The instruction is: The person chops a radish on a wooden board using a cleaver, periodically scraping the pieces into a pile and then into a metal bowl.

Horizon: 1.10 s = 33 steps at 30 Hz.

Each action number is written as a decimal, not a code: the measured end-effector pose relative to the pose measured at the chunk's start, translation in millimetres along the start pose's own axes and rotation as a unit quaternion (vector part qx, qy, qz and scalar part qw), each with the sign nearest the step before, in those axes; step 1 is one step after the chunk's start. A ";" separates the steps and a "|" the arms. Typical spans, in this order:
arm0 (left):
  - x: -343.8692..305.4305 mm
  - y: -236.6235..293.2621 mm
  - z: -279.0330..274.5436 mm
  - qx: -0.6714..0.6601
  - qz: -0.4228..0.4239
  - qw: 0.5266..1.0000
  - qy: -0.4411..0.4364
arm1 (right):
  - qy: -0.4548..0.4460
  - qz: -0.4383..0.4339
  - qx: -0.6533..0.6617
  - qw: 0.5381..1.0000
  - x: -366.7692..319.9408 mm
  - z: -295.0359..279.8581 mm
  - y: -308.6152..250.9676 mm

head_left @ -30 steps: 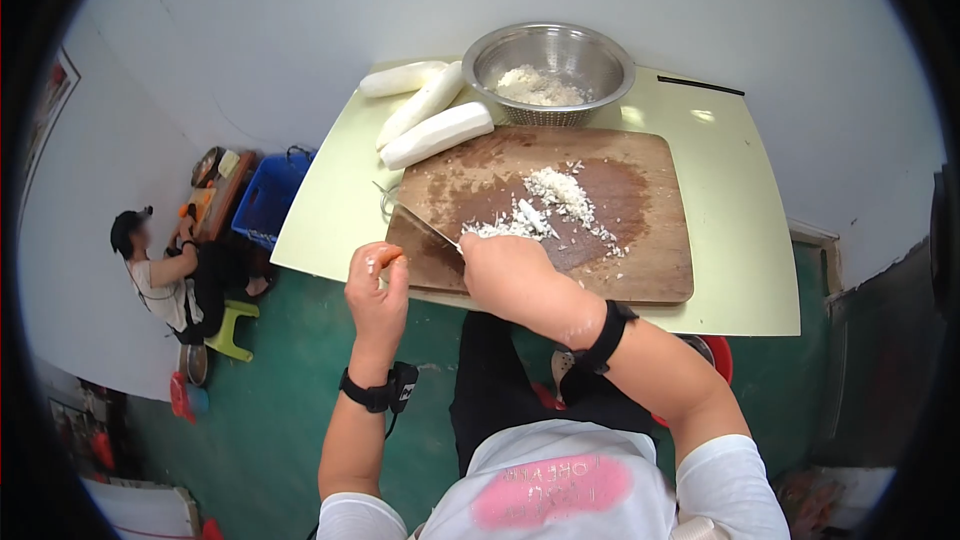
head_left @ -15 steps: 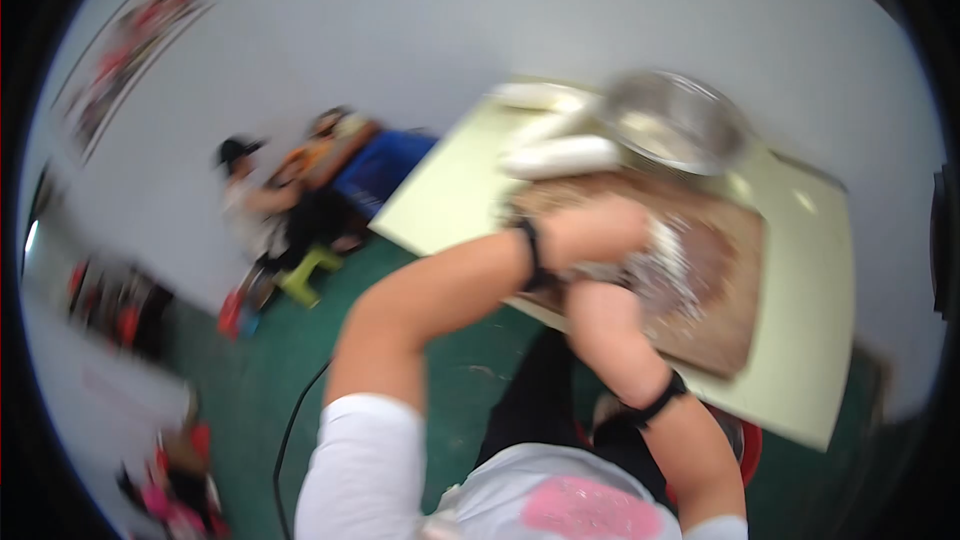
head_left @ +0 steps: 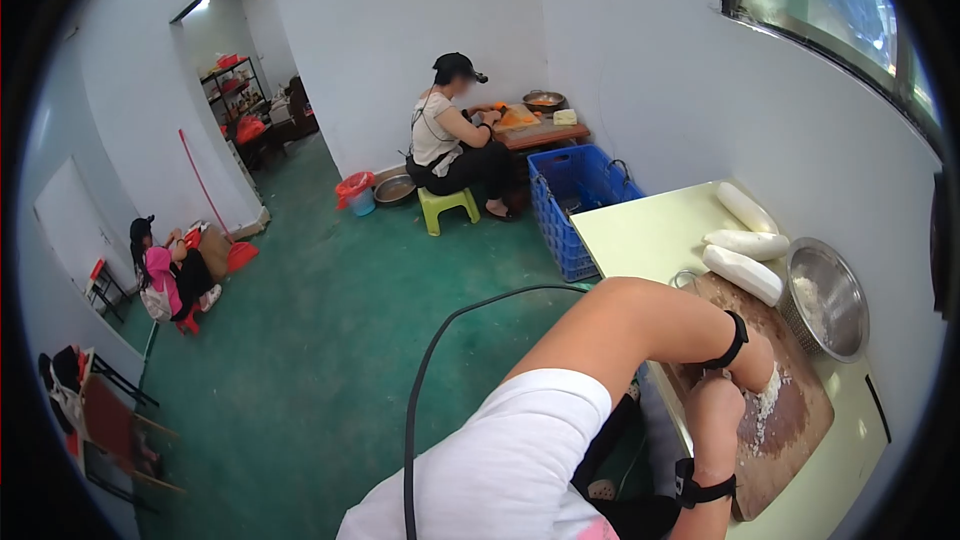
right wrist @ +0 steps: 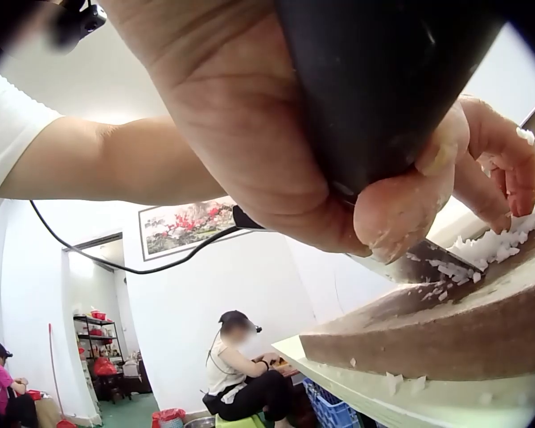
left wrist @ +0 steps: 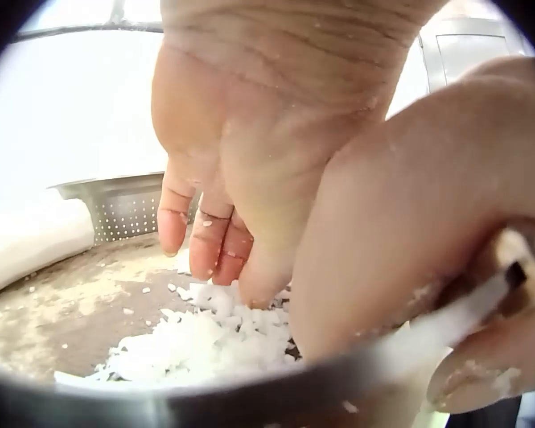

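Observation:
Finely chopped white radish (left wrist: 205,343) lies in a loose pile on the wooden cutting board (head_left: 795,440). Over the pile, my left hand (left wrist: 267,143) reaches down with its fingers extended, fingertips touching the bits. In the head view the same left hand (head_left: 757,365) is beyond my right hand (head_left: 715,410). My right hand (right wrist: 241,134) grips a knife by its handle. Its blade (right wrist: 441,257) is low at the edge of the chopped bits, close over the board. The head view hides the knife behind my hands. White crumbs stick to my right fingers.
Several peeled white radishes (head_left: 742,273) lie at the table's far side, beside a perforated metal colander (head_left: 850,310) holding white bits. A blue crate (head_left: 560,230) stands past the table (head_left: 640,225). Two people sit working farther off. A black cable (head_left: 430,370) runs by my left arm.
The head view has swung left, bringing more room and the seated people into sight. My left hand has moved from left of the knife across onto the chopped radish; my right keeps the knife.

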<state>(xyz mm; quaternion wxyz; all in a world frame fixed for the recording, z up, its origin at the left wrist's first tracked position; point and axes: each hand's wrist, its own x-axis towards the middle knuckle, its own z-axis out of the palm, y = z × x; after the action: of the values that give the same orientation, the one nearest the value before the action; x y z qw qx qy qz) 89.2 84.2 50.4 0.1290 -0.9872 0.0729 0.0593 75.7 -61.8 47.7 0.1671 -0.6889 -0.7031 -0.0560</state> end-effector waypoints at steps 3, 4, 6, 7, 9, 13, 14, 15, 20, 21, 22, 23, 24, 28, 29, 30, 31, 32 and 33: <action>-0.7 1.7 -5.2 0.009 -0.018 0.999 -0.032 | -0.001 -0.017 0.003 1.000 1.3 -2.9 -2.6; -0.7 3.6 -7.6 0.007 -0.024 0.999 -0.041 | -0.006 -0.014 0.003 1.000 1.3 -3.4 -2.9; -2.7 3.4 -12.9 0.002 -0.028 0.998 -0.053 | -0.012 -0.009 0.005 1.000 1.3 -6.3 -4.3; -2.5 2.2 -12.7 -0.002 -0.032 0.997 -0.063 | -0.026 0.000 -0.007 1.000 1.9 -8.8 -6.0; -5.0 1.9 -14.5 -0.005 -0.043 0.997 -0.058 | -0.040 0.010 -0.020 0.999 1.0 -9.1 -5.4; -0.8 -2.6 -11.6 -0.024 -0.065 0.996 -0.060 | -0.028 0.002 -0.004 1.000 1.7 -9.2 -4.9; 1.0 -5.1 -10.9 -0.025 -0.068 0.996 -0.060 | -0.028 0.022 0.006 0.999 2.1 -9.1 -5.1; 3.8 -7.8 -10.1 -0.017 -0.077 0.996 -0.042 | -0.029 0.020 0.006 0.999 3.1 -8.5 -3.7; -23.0 -17.2 -42.9 -0.021 -0.097 0.974 0.204 | -0.049 0.024 0.015 0.998 11.0 -17.0 15.7; -31.8 -17.6 -54.5 -0.023 -0.107 0.960 0.258 | -0.112 0.064 0.095 0.987 15.9 -22.0 28.3; -34.2 -23.9 -64.5 -0.030 -0.113 0.942 0.314 | -0.133 0.100 0.164 0.972 19.8 -18.6 44.4; -33.2 -32.7 -66.3 -0.069 -0.137 0.928 0.341 | -0.117 0.074 0.168 0.976 22.6 -32.3 43.6; -32.7 -39.8 -62.6 -0.045 -0.165 0.909 0.380 | -0.164 0.144 0.308 0.926 22.6 -53.7 39.5; -87.6 -25.1 -67.1 -0.126 -0.184 0.859 0.460 | -0.136 0.164 0.264 0.940 20.4 -57.4 58.7; -98.5 -18.1 -67.9 -0.147 -0.196 0.865 0.439 | -0.137 0.172 0.238 0.946 17.8 -64.0 63.0; -110.2 -9.8 -64.0 -0.175 -0.213 0.852 0.444 | -0.154 0.198 0.223 0.942 18.1 -69.3 63.9; -118.6 -7.8 -55.0 -0.176 -0.224 0.852 0.439 | -0.148 0.211 0.223 0.940 15.7 -68.8 68.1; -125.3 -7.1 -45.9 -0.173 -0.240 0.853 0.430 | -0.144 0.218 0.226 0.938 14.8 -66.1 71.4; -128.0 -4.9 -40.8 -0.178 -0.235 0.852 0.433 | -0.144 0.224 0.223 0.938 12.5 -64.2 74.3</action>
<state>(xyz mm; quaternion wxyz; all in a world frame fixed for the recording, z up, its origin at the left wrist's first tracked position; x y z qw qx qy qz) -31.7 94.6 108.1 -0.0832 -0.9069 -0.1245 -0.3939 159.2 -66.4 100.6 0.2216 -0.7747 -0.5413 0.2405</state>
